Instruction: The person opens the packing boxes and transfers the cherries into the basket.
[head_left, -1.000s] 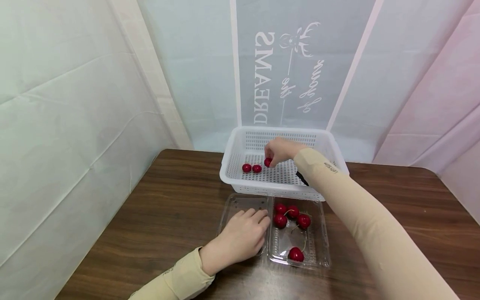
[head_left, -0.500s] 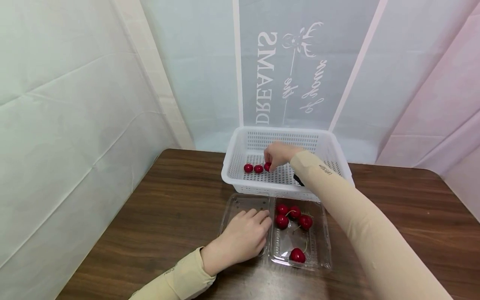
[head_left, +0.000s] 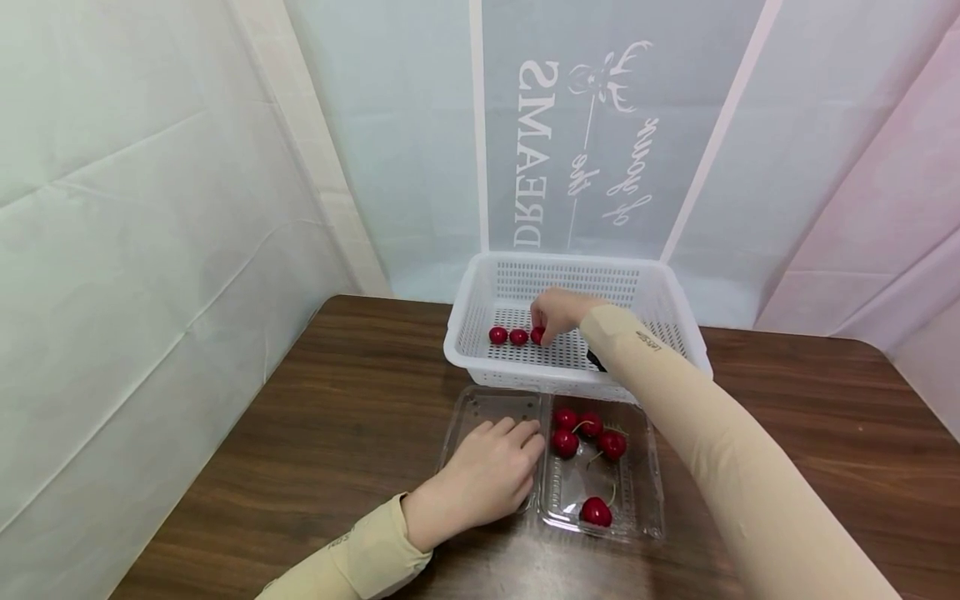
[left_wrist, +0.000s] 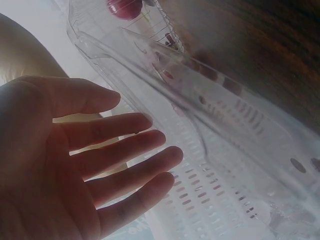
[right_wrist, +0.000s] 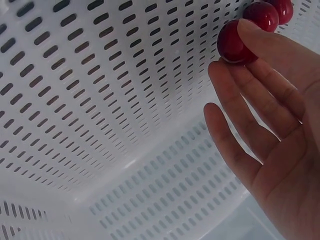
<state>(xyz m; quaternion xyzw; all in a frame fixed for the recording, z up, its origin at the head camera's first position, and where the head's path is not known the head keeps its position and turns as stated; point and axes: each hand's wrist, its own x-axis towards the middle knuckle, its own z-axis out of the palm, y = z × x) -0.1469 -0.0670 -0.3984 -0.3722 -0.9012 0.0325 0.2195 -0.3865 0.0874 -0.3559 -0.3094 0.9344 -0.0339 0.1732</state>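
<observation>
My right hand (head_left: 561, 312) reaches down into a white perforated plastic basket (head_left: 555, 376). Its thumb and fingertips pinch a red cherry (right_wrist: 232, 44) close over the basket floor. Two more cherries (head_left: 498, 335) lie in a row just left of it. My left hand (head_left: 483, 477), fingers fairly straight and slightly spread, rests over the left half of an open clear plastic clamshell box (head_left: 495, 406). In the left wrist view the fingertips (left_wrist: 172, 156) are right at the clear plastic edge. Several stemmed cherries (head_left: 565, 443) sit in the right half, one apart (head_left: 597, 512) near the front.
A dark wooden table (head_left: 352, 400) carries the basket at its back edge and the clamshell in front of it. A pale curtain (head_left: 405, 150) with mirrored lettering hangs behind, and white cloth (head_left: 150, 275) hangs along the left side.
My right hand has lowered slightly with the cherry, bringing it into line beside the other two in the basket. The left hand has stayed in place; the head view has shifted slightly.
</observation>
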